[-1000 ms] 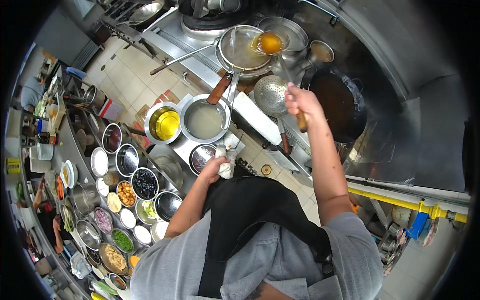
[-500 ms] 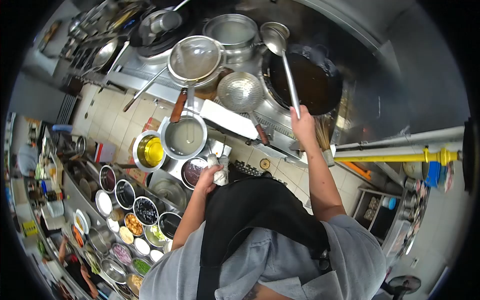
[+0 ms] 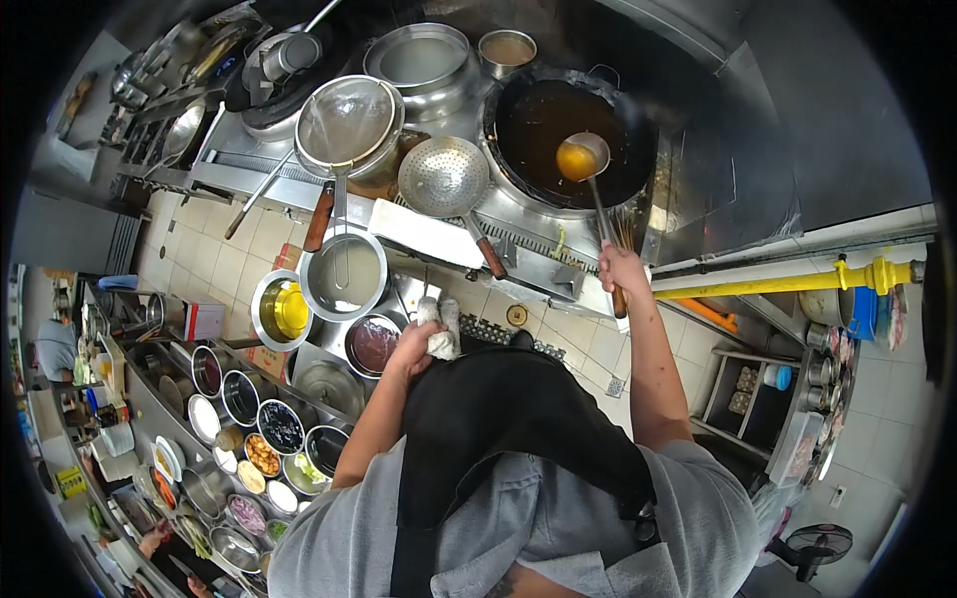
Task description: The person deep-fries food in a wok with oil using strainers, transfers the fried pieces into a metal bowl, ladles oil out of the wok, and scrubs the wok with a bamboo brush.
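Over the black wok (image 3: 506, 169), hold the ladle (image 3: 598, 207) level, with amber liquid (image 3: 575, 160) gathered in its bowl and dark liquid (image 3: 543, 125) below (contact between the two: impossible to judge from above). With the right hand (image 3: 623, 271) wrapped around the ladle's handle, best to steer from the wrist, tilting only slowly and well inside the rim, to limit splashing. With the left hand (image 3: 414, 349) gripping a white cloth (image 3: 445, 344) at the front of the apron (image 3: 518, 399), better to stay well back from the probably hot stove (image 3: 513, 211). Mind, too, the perforated skimmer (image 3: 444, 174) just beside the wok, with its handle easy to knock.
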A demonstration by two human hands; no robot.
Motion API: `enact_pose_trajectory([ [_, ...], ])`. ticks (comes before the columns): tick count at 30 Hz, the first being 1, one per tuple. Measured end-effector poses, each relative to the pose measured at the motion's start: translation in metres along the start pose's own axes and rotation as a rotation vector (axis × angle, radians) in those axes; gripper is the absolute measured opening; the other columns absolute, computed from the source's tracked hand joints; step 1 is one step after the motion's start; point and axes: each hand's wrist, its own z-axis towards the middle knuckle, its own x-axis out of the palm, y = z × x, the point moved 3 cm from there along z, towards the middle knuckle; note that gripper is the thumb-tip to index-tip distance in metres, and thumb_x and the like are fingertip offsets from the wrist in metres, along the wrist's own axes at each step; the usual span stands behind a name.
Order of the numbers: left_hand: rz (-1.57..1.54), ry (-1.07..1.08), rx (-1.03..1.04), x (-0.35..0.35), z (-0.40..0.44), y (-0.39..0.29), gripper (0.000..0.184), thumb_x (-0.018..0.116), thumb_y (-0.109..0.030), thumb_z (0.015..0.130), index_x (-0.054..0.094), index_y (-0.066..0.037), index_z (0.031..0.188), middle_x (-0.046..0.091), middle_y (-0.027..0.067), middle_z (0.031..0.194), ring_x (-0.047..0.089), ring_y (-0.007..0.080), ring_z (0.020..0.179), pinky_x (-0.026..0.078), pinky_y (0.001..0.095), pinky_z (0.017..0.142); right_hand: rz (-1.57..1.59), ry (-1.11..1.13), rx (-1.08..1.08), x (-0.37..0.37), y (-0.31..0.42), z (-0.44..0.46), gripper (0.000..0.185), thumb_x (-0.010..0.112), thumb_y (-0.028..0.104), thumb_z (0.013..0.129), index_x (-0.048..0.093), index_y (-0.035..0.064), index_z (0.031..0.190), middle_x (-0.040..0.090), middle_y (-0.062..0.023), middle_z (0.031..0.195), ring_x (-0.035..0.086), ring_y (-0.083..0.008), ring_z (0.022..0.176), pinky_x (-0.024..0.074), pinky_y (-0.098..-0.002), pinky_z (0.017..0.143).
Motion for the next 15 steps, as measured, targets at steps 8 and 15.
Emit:
enact_pose_trajectory([
  [8,-0.035,-0.005,-0.035,0.002,-0.02,-0.012,0.032,0.067,-0.015,0.084,0.058,0.001,0.11,0.066,0.0078,0.085,0.061,0.0126,0.052,0.034,0.0234,0.029,0.753,0.375,0.443,0.031,0.021,-0.014,0.031,0.056,0.03,0.103,0.051,0.0009,0.094,0.048,0.0,0.066,0.039,-0.0056,0.042,0.0314,-0.0202,0.03],
  [15,-0.276,-0.057,0.07,-0.027,-0.014,0.001,0.026,0.066,-0.011,0.086,0.06,0.001,0.108,0.067,0.0079,0.088,0.069,0.02,0.071,0.057,0.0325,0.057,0.735,0.462,0.43,0.058,0.066,-0.034,0.03,0.056,0.03,0.103,0.05,0.0003,0.099,0.048,-0.0011,0.068,0.04,-0.0059,0.044,0.0328,-0.0204,0.031],
])
